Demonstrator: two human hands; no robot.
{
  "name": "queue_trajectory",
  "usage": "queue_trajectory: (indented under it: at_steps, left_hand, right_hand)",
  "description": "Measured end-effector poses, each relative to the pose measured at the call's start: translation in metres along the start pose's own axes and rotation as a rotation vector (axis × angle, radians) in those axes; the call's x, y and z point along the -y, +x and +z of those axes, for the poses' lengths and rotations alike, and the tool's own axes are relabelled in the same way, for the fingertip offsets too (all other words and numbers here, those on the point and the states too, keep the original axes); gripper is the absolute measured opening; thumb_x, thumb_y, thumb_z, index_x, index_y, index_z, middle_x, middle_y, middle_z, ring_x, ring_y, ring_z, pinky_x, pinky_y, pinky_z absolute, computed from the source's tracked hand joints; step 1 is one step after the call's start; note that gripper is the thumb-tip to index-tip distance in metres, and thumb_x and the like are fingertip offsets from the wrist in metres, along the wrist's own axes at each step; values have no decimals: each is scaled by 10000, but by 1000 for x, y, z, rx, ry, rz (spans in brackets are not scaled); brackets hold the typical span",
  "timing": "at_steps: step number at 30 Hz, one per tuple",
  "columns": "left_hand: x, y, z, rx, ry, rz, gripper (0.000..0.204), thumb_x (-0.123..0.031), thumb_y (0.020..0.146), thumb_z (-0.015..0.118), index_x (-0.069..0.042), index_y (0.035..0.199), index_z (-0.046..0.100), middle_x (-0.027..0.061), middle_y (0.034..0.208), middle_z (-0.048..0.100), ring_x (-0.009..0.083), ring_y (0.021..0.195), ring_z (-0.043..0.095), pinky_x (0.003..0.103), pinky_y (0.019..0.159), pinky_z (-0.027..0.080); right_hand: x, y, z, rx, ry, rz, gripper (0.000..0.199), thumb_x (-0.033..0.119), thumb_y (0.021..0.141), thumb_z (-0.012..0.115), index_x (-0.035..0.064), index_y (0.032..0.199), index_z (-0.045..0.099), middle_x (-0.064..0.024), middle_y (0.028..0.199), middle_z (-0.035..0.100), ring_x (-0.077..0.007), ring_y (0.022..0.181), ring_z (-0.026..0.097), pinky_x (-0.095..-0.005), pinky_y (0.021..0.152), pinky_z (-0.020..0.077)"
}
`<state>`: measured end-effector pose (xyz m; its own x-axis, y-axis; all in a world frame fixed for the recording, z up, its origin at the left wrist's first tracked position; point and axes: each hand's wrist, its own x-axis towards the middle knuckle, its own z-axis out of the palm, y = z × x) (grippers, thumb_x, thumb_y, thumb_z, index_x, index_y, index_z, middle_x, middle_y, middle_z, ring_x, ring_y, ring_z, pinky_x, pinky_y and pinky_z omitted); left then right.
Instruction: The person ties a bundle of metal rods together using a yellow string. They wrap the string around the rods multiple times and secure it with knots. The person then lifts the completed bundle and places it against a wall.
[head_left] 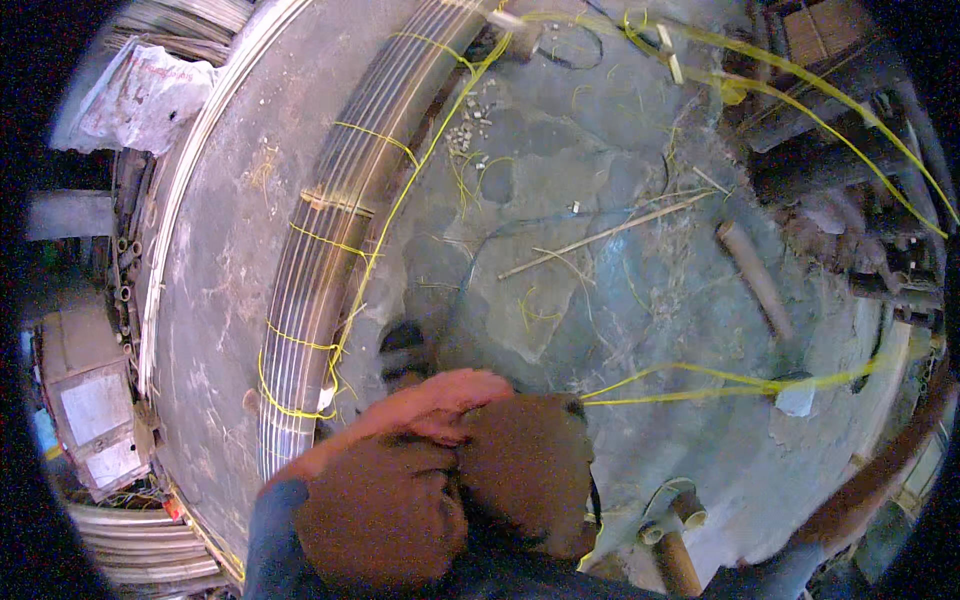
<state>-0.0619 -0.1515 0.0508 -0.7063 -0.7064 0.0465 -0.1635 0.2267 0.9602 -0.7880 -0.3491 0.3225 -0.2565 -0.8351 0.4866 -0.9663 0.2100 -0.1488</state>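
My left forearm comes out of a dark blue sleeve at the lower left and crosses above my brown-clad knees [530,470]. My left hand [455,398] is blurred and lies by the knees, over the grey concrete floor [620,330]; its grip is unclear. My right hand does not show. Beside the right knee starts a taut yellow string [720,382], which runs right toward a small white piece [797,396]. A long curved bundle of metal rods [330,250], tied with yellow string in several places, lies to the left of the hand.
Thin sticks [600,236] and a short pipe [755,280] lie on the floor, with loose yellow string scraps around. A white sack [140,95] sits at the upper left. A wooden handle [675,560] stands by short white tubes. Dark machinery [840,170] fills the upper right.
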Motion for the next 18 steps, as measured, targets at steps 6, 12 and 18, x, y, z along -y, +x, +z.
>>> queue_trajectory:
  at_steps: [6, 12, 18]
  left_hand:
    - [23, 95, -27, 374, 24, 36, 431, -168, 743, 635, -62, 1156, 571, 180, 1108, 590, 362, 1028, 572, 436, 878, 458]
    - [68, 120, -133, -247, 682, 7, 403, -119, 747, 635, -95, 1149, 610, 193, 1235, 552, 394, 1137, 523, 466, 966, 421]
    - [89, 80, -297, -399, 1200, -343, 717, -299, 798, 674, -115, 1416, 360, 244, 1486, 237, 427, 1337, 289, 517, 1067, 296]
  right_hand:
    - [-139, -106, 8, 222, -331, 384, 427, 285, 902, 550, 22, 1239, 530, -176, 1196, 557, -316, 1106, 522, -414, 930, 421]
    - [-110, -205, 59, 420, -353, 456, 384, 228, 916, 533, 38, 1249, 527, -191, 1208, 558, -351, 1138, 515, -429, 955, 413]
    - [43, -346, 151, 691, 51, 420, 350, 172, 929, 516, 54, 1259, 524, -207, 1220, 560, -386, 1170, 507, -443, 979, 406]
